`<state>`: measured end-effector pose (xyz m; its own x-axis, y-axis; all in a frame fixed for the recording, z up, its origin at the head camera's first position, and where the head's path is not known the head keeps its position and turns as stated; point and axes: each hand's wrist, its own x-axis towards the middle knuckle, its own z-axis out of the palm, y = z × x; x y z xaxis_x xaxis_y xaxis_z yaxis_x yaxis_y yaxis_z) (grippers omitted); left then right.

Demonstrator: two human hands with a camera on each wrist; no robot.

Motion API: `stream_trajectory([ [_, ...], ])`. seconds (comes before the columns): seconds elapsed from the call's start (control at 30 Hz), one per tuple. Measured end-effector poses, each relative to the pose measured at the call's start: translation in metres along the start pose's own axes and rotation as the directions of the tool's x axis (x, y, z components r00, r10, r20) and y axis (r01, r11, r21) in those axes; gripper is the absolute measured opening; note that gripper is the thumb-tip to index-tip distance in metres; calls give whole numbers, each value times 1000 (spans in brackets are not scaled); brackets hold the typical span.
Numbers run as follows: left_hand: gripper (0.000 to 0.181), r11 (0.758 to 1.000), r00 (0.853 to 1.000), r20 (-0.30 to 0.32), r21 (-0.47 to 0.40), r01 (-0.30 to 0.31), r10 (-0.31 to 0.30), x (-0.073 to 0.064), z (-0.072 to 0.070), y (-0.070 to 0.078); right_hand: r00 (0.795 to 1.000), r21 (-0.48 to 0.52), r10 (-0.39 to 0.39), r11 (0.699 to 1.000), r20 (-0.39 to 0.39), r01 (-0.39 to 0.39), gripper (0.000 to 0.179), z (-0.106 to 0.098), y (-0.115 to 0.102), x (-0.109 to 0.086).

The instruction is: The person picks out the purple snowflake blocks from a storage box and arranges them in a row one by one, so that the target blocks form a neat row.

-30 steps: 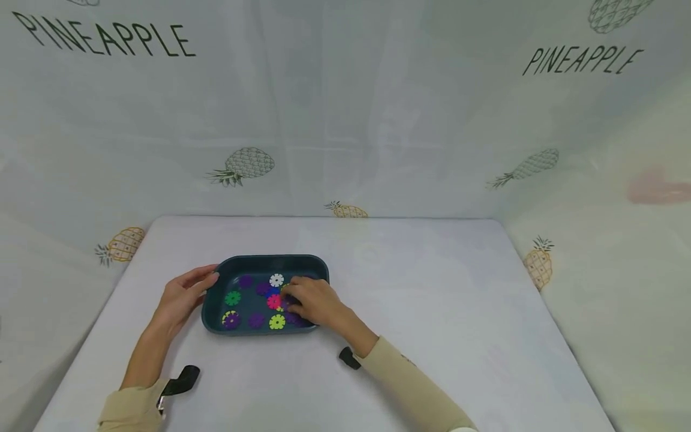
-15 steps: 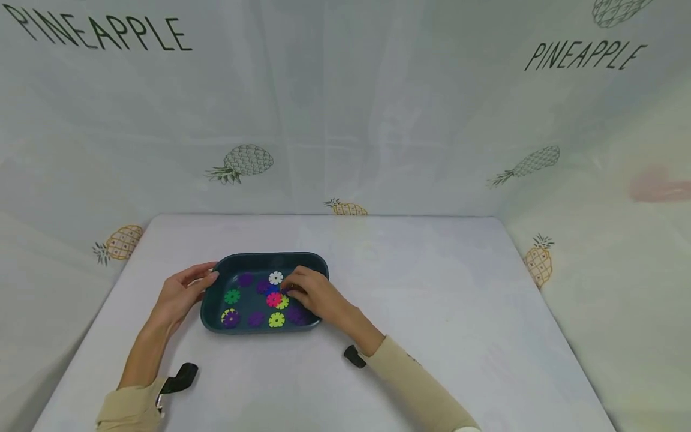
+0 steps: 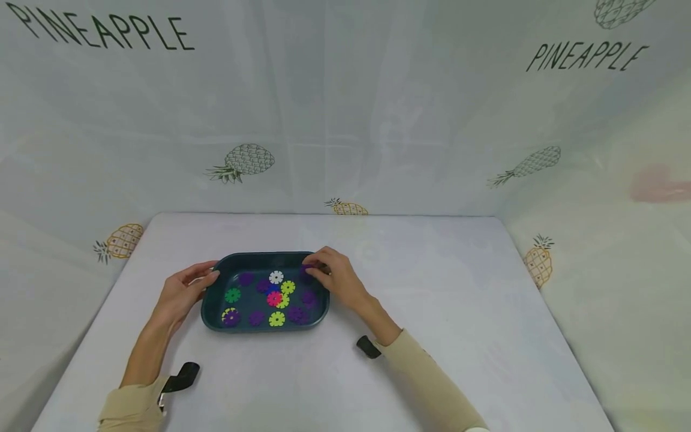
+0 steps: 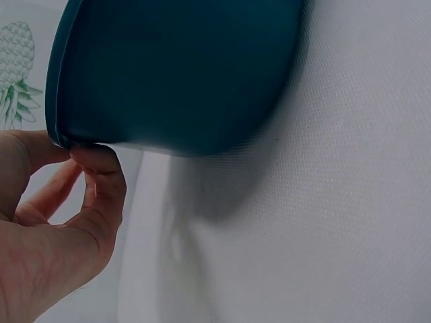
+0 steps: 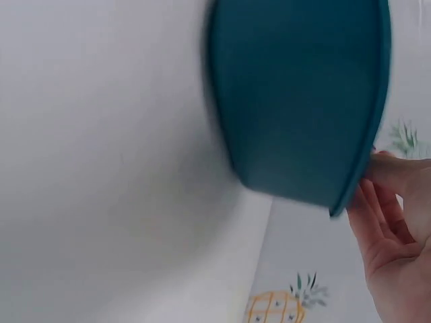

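A dark teal tray (image 3: 245, 329) lies on the table, with several flower-shaped plastic discs spread over its floor. My left hand (image 3: 180, 297) grips the tray's left end; the left wrist view shows its thumb and fingers (image 4: 101, 171) pinching the rim. Over the far right corner, my right hand (image 3: 339, 279) pinches a purple disc (image 3: 306, 270), partly covered by the fingers. Around the middle lie a white disc (image 3: 276, 277), a pink disc (image 3: 274, 299) and yellow discs, some overlapping. The right wrist view shows mainly the tray's outer wall (image 5: 303, 101), which hides the discs.
A white table (image 3: 432, 300) extends around the tray. Behind it hangs a pale curtain (image 3: 378, 120) printed with pineapples. Black wrist-camera parts (image 3: 183, 377) stick out from both sleeves.
My right hand has moved from the tray's middle to its far right corner with a purple disc, uncovering a yellow disc and purple ones. The left hand has stayed on the tray's end.
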<state>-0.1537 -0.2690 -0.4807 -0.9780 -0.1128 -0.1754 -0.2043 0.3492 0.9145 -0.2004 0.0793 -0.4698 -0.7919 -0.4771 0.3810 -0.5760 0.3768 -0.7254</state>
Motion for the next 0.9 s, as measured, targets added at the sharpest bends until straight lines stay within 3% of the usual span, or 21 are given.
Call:
stream_trajectory([
  [0.27, 63, 1000, 1000, 2, -5, -1, 1, 0, -3, 0, 986, 39, 80, 996, -144, -75, 16, -23, 19, 1],
  [0.5, 63, 1000, 1000, 16, -10, -6, 7, 1, -4, 0, 942, 92, 209, 977, -264, -191, 15, -36, 44, -3],
  [0.7, 63, 1000, 1000, 21, -11, -14, 14, 2, -4, 1, 917, 56, 282, 959, -281, -278, 15, -38, 63, -8],
  [0.9, 63, 1000, 1000, 29, -23, -10, 11, 1, -4, -2, 874, 48, 409, 910, -264, -412, 14, -37, 76, -9],
])
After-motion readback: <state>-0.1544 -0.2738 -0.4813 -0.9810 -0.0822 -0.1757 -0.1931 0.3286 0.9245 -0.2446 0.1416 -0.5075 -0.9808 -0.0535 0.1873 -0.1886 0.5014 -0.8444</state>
